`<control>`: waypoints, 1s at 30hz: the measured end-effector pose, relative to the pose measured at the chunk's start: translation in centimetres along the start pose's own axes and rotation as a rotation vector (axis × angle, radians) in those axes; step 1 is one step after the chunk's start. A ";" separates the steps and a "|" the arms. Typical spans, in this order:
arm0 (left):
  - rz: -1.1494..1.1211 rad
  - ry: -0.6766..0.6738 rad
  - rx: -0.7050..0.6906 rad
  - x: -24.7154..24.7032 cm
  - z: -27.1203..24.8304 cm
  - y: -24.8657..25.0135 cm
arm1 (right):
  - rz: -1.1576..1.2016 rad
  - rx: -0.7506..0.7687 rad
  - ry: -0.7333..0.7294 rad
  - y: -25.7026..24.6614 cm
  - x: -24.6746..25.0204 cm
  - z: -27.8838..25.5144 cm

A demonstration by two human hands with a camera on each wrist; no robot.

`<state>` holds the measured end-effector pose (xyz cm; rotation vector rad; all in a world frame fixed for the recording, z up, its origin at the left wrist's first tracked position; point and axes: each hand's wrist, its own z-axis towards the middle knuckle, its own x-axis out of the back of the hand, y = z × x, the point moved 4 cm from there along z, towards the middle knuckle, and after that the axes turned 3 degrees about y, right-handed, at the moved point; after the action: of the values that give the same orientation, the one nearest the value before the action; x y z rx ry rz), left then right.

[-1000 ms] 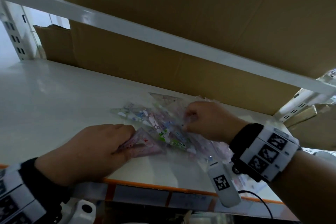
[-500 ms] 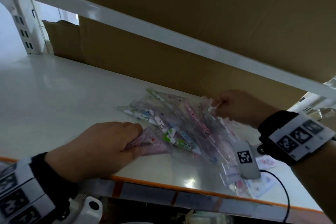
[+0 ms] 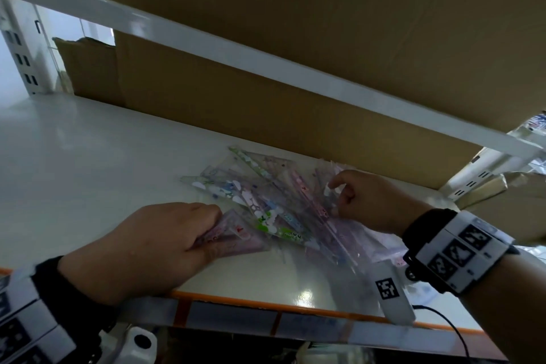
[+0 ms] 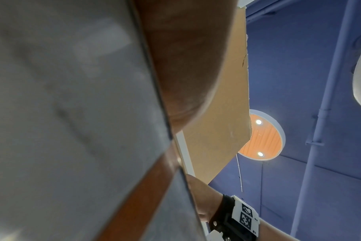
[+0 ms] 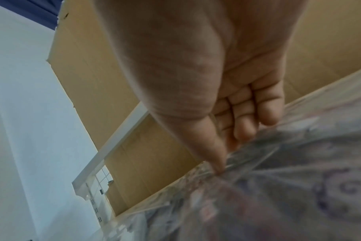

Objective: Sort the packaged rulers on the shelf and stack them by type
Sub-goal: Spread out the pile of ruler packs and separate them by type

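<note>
On the white shelf [image 3: 88, 174], seen from the head view: lying in a loose fanned pile, packaged rulers [image 3: 266, 204] in clear printed sleeves, near the front edge and just before the brown cardboard box [image 3: 236, 109] standing along the far side. Pressing down on a pink triangular ruler pack [image 3: 236, 238] at the near left of the pile, left hand [image 3: 147, 248], knuckles up, fingertips over the pack's left corner; grip hidden under the hand, so cannot tell whether curling round the pack or only pressing it. Reaching over the right side of the pile, right hand [image 3: 369, 201], fingers curled, grip narrow and pinching a clear sleeve. Running along the shelf's near rim, an orange strip [image 3: 295, 309].

Up close in the left wrist view: filling the left of the picture, blurred grey shelf front [image 4: 62, 114] with its orange strip; showing at the top, only the heel of the left hand [image 4: 185, 65], fingers out of sight.

Up close in the right wrist view: right hand [image 5: 206, 81] with thumb and curled fingers [image 5: 245, 130] closing on crinkled clear wrapping of the packaged rulers [image 5: 278, 187].
</note>
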<state>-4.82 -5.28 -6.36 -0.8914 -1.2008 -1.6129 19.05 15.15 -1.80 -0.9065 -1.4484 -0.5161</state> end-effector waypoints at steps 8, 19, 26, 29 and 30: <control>0.032 0.016 -0.008 0.1 0.1 0.1 | 0.605 0.239 -0.128 -2.6 0.1 -0.7; -0.020 0.016 -0.005 0.0 0.0 -0.1 | -0.143 -0.008 -0.126 2.1 1.1 -1.4; -0.011 0.010 -0.012 -0.2 0.1 -0.2 | -0.142 0.000 -0.101 1.8 0.2 -0.8; -0.010 0.017 -0.019 -0.1 0.0 -0.1 | -0.102 -0.030 0.035 2.3 0.6 -0.5; -0.009 0.014 -0.019 -0.1 0.0 -0.1 | -0.078 -0.021 0.073 2.3 0.8 -0.6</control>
<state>-4.86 -5.24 -6.49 -0.8866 -1.1834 -1.6377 21.29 16.22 -1.46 -0.8416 -1.4183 -0.6176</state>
